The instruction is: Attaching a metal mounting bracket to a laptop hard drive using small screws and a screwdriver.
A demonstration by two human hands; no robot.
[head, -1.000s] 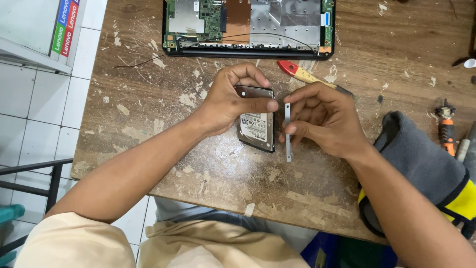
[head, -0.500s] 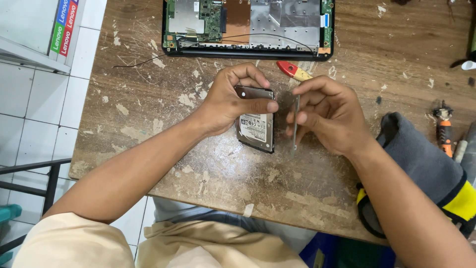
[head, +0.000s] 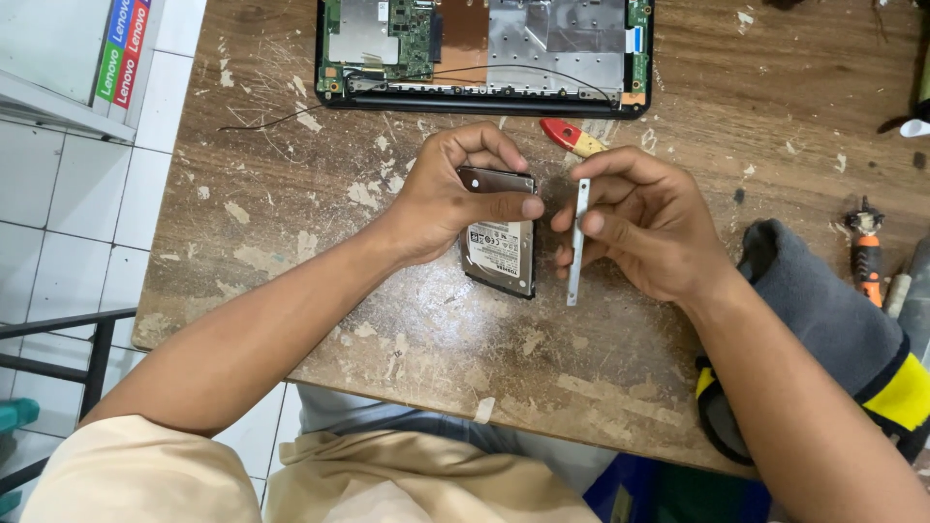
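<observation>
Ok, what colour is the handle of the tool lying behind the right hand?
Red with a pale yellow band, on the screwdriver handle, head view.

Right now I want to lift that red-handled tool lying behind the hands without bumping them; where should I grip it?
Grip the red-handled tool by its red end, coming from the left rear: that end lies bare on the scratched wooden table, while its pale end runs under the right hand.

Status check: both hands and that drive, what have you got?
Left hand grips hard drive, tilted on worn table. Right hand pinches metal bracket strip, apart from drive. Nothing between them.
</observation>
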